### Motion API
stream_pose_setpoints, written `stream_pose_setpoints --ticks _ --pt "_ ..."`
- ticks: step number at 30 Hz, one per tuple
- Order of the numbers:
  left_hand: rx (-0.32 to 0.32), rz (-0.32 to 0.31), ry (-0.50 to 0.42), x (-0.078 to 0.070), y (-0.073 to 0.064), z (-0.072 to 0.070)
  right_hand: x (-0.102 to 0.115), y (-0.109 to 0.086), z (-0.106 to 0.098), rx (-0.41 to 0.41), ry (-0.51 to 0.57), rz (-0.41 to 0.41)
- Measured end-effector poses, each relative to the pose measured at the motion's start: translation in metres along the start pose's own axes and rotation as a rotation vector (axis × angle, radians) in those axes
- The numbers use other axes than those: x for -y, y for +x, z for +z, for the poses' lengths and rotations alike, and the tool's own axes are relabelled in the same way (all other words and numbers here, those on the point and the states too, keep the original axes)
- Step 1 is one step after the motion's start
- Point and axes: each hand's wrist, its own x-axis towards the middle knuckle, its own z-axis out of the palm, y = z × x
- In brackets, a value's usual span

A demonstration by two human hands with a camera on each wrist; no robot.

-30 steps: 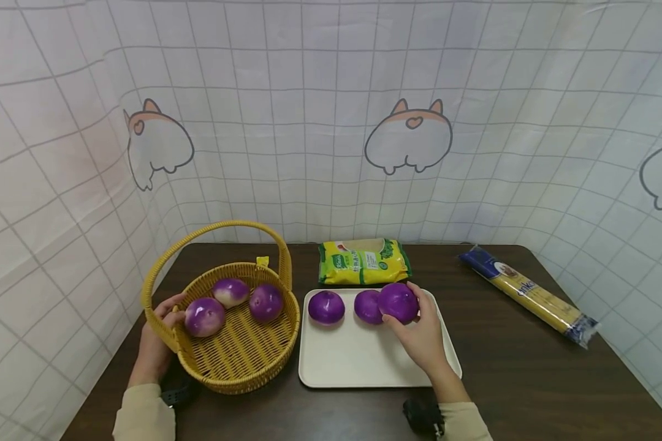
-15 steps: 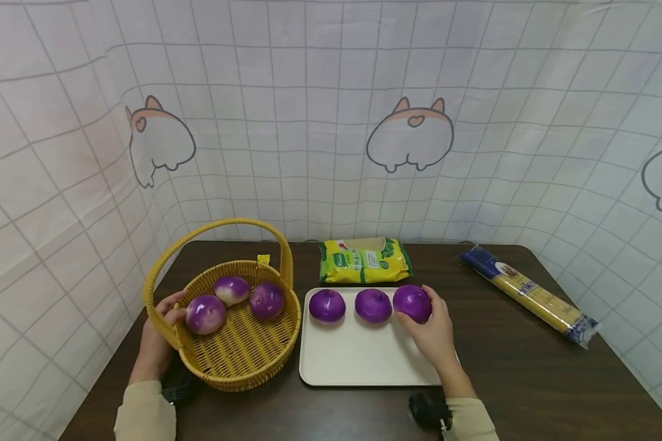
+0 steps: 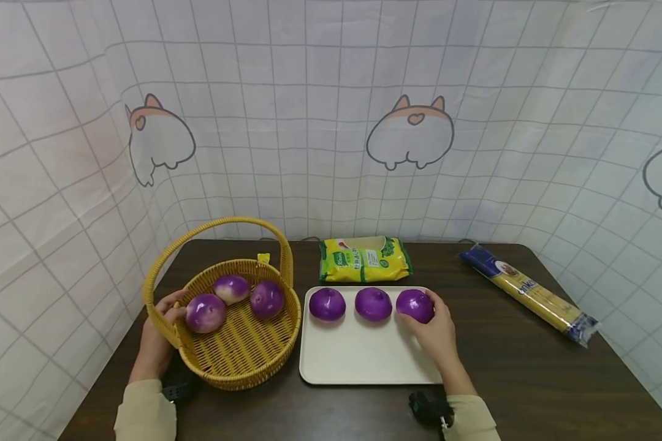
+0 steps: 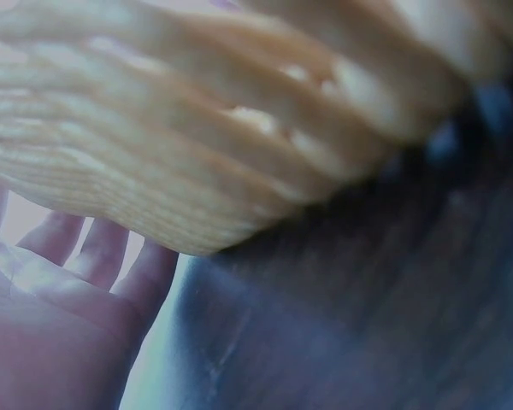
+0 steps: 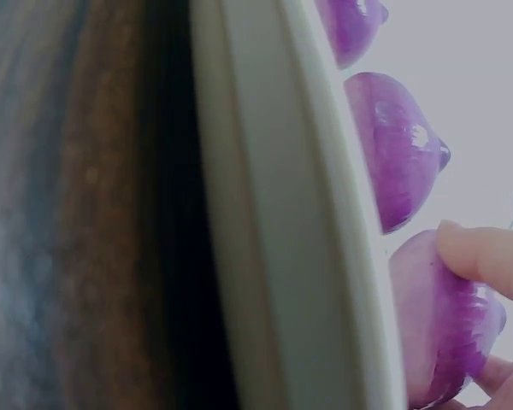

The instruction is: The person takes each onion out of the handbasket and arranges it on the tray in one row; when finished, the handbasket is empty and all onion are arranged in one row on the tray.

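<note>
On the white tray [image 3: 358,361] my right hand [image 3: 437,334] holds a red onion [image 3: 415,305] between thumb and fingers, at the tray's back right. That onion [image 5: 445,325] touches or nearly touches the tray in the right wrist view. To its left sit a middle onion [image 3: 373,304] and a left onion [image 3: 327,304], pointed ends up. My left hand [image 3: 159,334] grips the left rim of a yellow wicker basket [image 3: 248,361], beside the handle's foot. In the left wrist view, fingers [image 4: 103,248] lie against the basket's outside. Three purple-and-white round vegetables [image 3: 206,313] lie inside.
Behind the tray lies a yellow-green food packet [image 3: 365,260]. A long bag of pasta [image 3: 529,294] lies at the right of the dark table [image 3: 540,392]. The basket's tall handle [image 3: 220,222] arches above it. A gridded cloth [image 3: 331,122] hangs behind the table.
My right hand has moved the onion rightward and down, away from the middle onion, onto the tray's back right. The left hand and basket stay put.
</note>
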Motion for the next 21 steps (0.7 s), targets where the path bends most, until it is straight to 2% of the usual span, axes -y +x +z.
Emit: stream_pose_setpoints --ticks 13,17,21 --pt "0.015 0.002 0.013 -0.023 -0.016 0.008 -0.005 0.001 0.002 -0.021 -0.068 -0.021" --pt "0.014 -0.007 0.016 -0.025 -0.017 0.008 -0.006 0.001 0.002 -0.020 -0.074 -0.022" --pt "0.011 -0.007 0.012 -0.020 -0.013 0.006 -0.006 0.002 0.002 -0.024 -0.072 -0.028"
